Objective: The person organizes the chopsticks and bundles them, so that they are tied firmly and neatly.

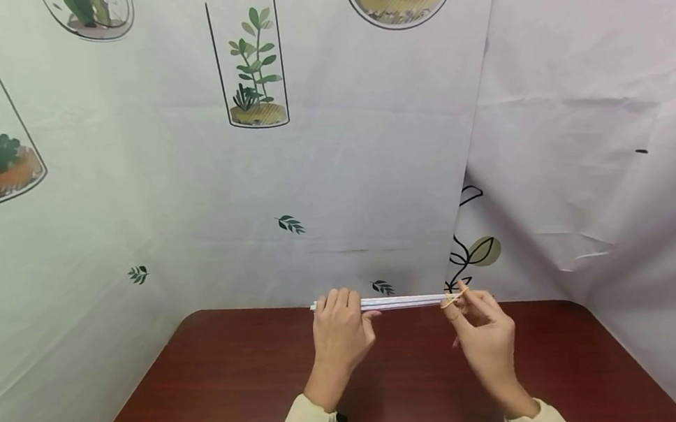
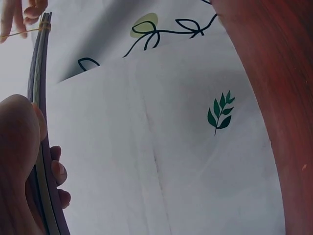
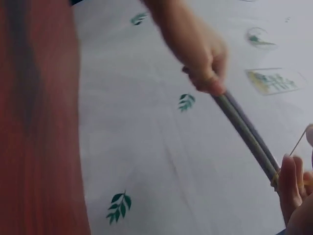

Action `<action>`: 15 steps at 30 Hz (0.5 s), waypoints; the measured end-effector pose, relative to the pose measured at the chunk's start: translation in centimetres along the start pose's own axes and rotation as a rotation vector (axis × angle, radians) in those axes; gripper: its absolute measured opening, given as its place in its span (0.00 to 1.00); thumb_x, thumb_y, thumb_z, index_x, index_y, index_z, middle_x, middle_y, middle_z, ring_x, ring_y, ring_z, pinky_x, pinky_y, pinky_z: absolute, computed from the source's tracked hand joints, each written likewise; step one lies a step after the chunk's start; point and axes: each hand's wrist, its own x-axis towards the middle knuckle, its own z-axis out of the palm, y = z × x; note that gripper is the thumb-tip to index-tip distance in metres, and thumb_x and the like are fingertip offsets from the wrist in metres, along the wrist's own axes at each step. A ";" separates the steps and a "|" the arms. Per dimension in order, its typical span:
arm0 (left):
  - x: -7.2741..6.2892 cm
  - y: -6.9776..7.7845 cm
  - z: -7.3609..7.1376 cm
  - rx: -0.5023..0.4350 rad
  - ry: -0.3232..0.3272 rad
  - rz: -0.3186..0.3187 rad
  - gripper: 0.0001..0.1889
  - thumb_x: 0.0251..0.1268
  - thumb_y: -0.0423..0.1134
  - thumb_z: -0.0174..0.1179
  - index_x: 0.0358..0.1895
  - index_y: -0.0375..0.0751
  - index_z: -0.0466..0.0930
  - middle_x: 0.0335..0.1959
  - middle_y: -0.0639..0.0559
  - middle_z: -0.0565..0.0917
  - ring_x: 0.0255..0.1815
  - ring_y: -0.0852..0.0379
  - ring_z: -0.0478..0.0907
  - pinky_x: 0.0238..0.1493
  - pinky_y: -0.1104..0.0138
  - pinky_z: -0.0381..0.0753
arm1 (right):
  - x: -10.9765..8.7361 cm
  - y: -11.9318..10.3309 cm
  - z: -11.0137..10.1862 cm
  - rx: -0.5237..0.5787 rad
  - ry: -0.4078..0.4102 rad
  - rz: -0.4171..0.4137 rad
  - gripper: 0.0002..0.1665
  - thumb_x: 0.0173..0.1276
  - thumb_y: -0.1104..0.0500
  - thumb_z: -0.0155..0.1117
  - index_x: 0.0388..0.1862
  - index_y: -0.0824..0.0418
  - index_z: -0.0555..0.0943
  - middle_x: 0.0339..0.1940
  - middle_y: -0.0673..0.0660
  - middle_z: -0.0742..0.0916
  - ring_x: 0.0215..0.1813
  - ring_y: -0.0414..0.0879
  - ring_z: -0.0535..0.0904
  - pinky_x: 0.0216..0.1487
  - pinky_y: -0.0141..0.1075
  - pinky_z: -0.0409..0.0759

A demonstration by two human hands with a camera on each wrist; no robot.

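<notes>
A bundle of long, thin, straight sticks [image 1: 409, 301], pale in the head view and darker in the wrist views, is held level above the table. My left hand [image 1: 338, 330] grips it near its left end, the thumb along one side and fingertips showing on the other in the left wrist view. At the other end a yellow rubber band [image 2: 45, 26] goes around the sticks. My right hand [image 1: 486, 333] holds a loop of that band, pulled taut away from the bundle [image 3: 247, 134] between thumb and fingers. Its fingers partly hide the bundle's right end.
Below the hands lies a dark red-brown table [image 1: 209, 396] with rounded far corners. A white cloth [image 1: 373, 185] printed with plants hangs behind it, and more cloth [image 1: 615, 99] hangs at the right.
</notes>
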 end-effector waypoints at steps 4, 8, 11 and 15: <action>-0.1 0.1 0.0 -0.002 0.000 -0.009 0.21 0.61 0.57 0.53 0.23 0.42 0.70 0.21 0.50 0.70 0.26 0.50 0.69 0.35 0.59 0.69 | 0.7 -0.4 -0.1 0.079 0.090 0.224 0.21 0.61 0.69 0.71 0.54 0.73 0.81 0.30 0.54 0.79 0.20 0.37 0.77 0.08 0.31 0.69; -0.2 0.1 0.0 -0.010 -0.006 -0.011 0.22 0.63 0.58 0.51 0.24 0.42 0.71 0.22 0.51 0.70 0.27 0.50 0.70 0.36 0.59 0.70 | 1.7 -0.9 -0.3 0.166 0.122 0.432 0.12 0.64 0.66 0.69 0.47 0.68 0.83 0.30 0.50 0.83 0.19 0.37 0.76 0.06 0.29 0.66; -0.2 0.1 0.0 -0.016 -0.010 -0.017 0.21 0.63 0.57 0.50 0.24 0.42 0.71 0.22 0.51 0.70 0.27 0.50 0.69 0.37 0.58 0.70 | 2.6 -1.2 -0.5 0.209 0.084 0.600 0.03 0.67 0.61 0.67 0.37 0.57 0.87 0.30 0.46 0.85 0.22 0.35 0.78 0.08 0.27 0.64; -0.1 0.3 -0.1 -0.041 0.001 0.000 0.19 0.63 0.55 0.52 0.24 0.42 0.70 0.22 0.51 0.69 0.27 0.51 0.68 0.37 0.58 0.69 | 3.6 -1.0 -0.3 0.280 -0.061 0.778 0.09 0.71 0.57 0.63 0.29 0.53 0.86 0.20 0.44 0.79 0.20 0.33 0.72 0.12 0.24 0.59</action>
